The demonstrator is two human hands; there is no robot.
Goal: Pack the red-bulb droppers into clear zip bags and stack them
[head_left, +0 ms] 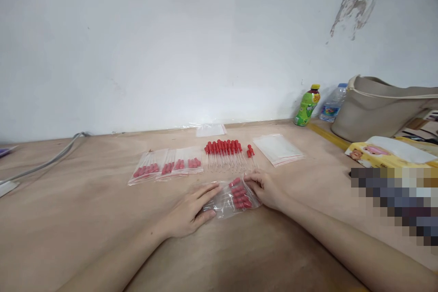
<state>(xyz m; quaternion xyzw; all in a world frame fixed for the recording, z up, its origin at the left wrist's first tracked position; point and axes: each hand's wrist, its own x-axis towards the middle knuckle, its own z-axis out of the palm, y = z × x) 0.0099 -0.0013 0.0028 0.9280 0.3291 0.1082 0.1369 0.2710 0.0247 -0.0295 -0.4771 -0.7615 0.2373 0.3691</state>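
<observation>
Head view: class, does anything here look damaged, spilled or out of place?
The wall has a damaged-looking patch at upper right: ragged brownish marks break its pale surface. A few red-topped droppers also lie apart from the larger bunch, though perhaps deliberately.

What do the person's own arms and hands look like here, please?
The left hand and right hand are bare, with no gloves or rings visible. The left forearm and right forearm show no sleeve, watch or bracelet.
</observation>
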